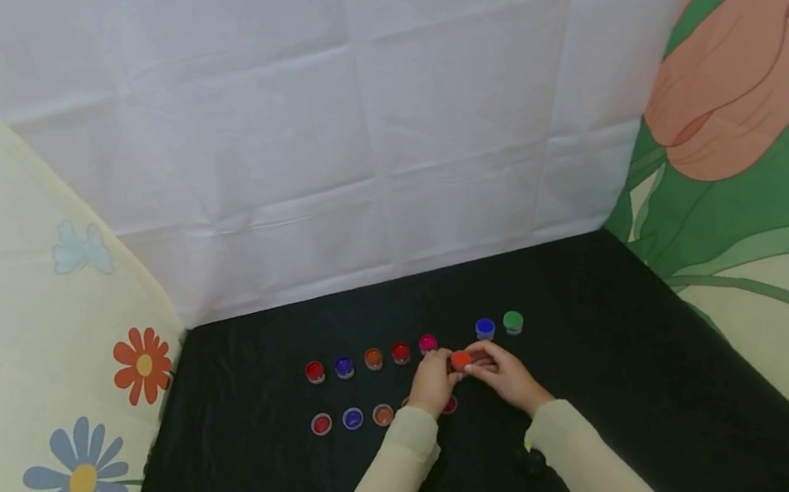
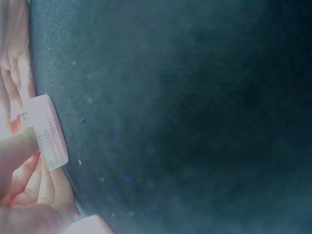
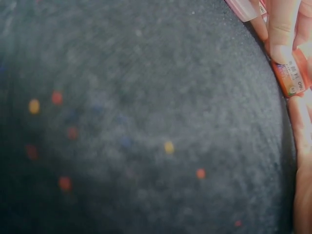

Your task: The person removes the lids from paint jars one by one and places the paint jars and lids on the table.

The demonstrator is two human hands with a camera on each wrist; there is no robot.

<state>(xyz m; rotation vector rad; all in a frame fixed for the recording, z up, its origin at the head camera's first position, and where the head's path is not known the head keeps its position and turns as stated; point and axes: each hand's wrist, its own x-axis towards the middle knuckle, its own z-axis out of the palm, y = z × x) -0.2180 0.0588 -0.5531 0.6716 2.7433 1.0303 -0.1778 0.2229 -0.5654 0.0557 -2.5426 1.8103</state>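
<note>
Between both hands is a small orange paint pot, its orange top facing up in the head view. My left hand holds the pot's left side, and my right hand pinches it from the right. In the right wrist view, printed lettering shows on the orange pot, with fingertips pressed on it from above and below. The left wrist view is overexposed; a pale, translucent ribbed pot lies against the thumb, with a glimpse of orange behind. A magenta pot stands just beyond the left hand.
A back row holds red, blue, orange and other pots; a blue pot and a green pot stand rightward. Nearer is a second row, partly hidden by the left hand. Black cloth covers the table.
</note>
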